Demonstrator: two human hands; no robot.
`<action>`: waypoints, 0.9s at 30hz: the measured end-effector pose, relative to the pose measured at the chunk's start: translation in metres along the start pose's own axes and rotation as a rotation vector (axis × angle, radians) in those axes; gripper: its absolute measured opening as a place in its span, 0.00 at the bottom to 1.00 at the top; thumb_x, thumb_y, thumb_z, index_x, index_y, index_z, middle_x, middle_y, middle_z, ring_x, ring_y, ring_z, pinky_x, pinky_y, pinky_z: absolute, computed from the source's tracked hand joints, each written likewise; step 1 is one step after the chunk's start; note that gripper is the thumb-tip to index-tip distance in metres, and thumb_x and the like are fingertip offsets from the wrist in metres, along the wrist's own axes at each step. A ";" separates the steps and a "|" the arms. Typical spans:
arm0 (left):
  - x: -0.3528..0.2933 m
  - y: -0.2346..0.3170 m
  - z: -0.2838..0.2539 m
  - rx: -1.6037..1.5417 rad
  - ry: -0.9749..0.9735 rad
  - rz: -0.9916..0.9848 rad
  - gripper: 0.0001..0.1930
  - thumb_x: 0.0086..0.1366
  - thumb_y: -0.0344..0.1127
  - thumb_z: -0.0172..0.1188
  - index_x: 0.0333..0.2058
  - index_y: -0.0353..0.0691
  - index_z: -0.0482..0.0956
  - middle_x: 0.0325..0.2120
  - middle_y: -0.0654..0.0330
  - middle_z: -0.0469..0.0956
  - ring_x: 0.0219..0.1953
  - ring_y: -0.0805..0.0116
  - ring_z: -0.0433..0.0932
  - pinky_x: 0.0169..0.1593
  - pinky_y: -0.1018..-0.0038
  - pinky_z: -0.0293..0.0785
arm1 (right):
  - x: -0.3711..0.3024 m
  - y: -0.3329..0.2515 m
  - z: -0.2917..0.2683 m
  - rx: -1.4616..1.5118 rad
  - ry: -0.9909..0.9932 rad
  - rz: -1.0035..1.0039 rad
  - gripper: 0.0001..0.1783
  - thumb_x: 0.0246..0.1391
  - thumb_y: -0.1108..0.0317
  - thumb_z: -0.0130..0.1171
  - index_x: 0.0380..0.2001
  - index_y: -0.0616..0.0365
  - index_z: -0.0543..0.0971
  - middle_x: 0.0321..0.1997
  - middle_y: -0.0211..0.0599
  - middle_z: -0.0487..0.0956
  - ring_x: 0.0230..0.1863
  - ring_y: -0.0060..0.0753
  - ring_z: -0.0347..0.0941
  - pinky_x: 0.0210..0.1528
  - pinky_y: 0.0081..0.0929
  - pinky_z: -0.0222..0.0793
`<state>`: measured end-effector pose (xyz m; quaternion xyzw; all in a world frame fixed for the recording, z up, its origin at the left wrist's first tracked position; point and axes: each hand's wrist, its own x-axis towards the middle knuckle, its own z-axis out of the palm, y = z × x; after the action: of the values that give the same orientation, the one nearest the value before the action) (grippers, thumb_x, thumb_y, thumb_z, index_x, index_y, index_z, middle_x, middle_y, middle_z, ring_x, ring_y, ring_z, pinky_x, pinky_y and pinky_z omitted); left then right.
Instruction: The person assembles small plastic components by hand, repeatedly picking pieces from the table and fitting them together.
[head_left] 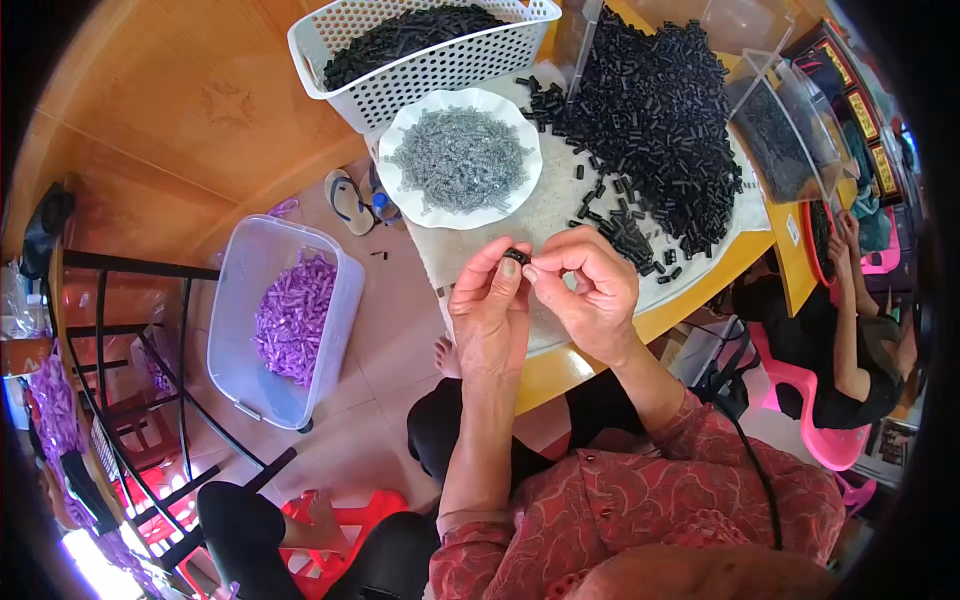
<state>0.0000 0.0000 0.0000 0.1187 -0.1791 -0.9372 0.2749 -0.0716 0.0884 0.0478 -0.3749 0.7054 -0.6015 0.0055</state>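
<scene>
Between the thumb and fingers of my left hand (488, 312) is a small black plastic piece (517, 256), held over the near edge of the table. My right hand (590, 292) is closed in a pinch beside it, its thumb and fingertip meeting at the piece's right end. What the right fingertips grip is too small to make out. Just beyond my hands stands a white scalloped bowl (388, 172) filled with small clear plastic parts (460, 160). To the right, a large heap of black plastic pieces (650, 120) covers the cloth, with several strays nearest my right hand.
A white perforated basket (440, 75) of black parts stands at the back. Clear bins (770, 140) flank the heap. On the floor at left, a translucent tub (225, 320) holds purple pieces (298, 320). Another person's arms (850, 290) show at right; someone's legs (240, 530) at lower left.
</scene>
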 end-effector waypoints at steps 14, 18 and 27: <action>-0.002 0.000 0.002 0.010 -0.021 0.056 0.13 0.62 0.22 0.57 0.46 0.36 0.77 0.40 0.54 0.79 0.44 0.67 0.76 0.52 0.72 0.71 | -0.001 0.003 0.005 0.007 0.084 -0.080 0.09 0.44 0.80 0.67 0.30 0.63 0.77 0.31 0.38 0.78 0.26 0.21 0.74 0.27 0.17 0.70; -0.001 0.000 0.004 0.028 -0.039 0.080 0.13 0.62 0.22 0.57 0.46 0.35 0.76 0.40 0.54 0.79 0.44 0.67 0.76 0.52 0.71 0.71 | -0.004 0.005 0.005 -0.001 0.097 -0.049 0.09 0.44 0.81 0.66 0.30 0.64 0.77 0.31 0.37 0.78 0.27 0.21 0.73 0.27 0.17 0.70; 0.001 0.001 -0.001 -0.068 -0.018 0.034 0.13 0.63 0.23 0.56 0.47 0.35 0.75 0.41 0.54 0.78 0.44 0.68 0.76 0.52 0.71 0.71 | -0.009 0.011 0.009 0.174 0.100 0.068 0.08 0.45 0.82 0.63 0.31 0.64 0.77 0.32 0.36 0.77 0.29 0.20 0.72 0.29 0.17 0.69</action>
<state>-0.0005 -0.0016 -0.0011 0.0979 -0.1514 -0.9390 0.2930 -0.0665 0.0855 0.0314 -0.3183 0.6623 -0.6779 0.0234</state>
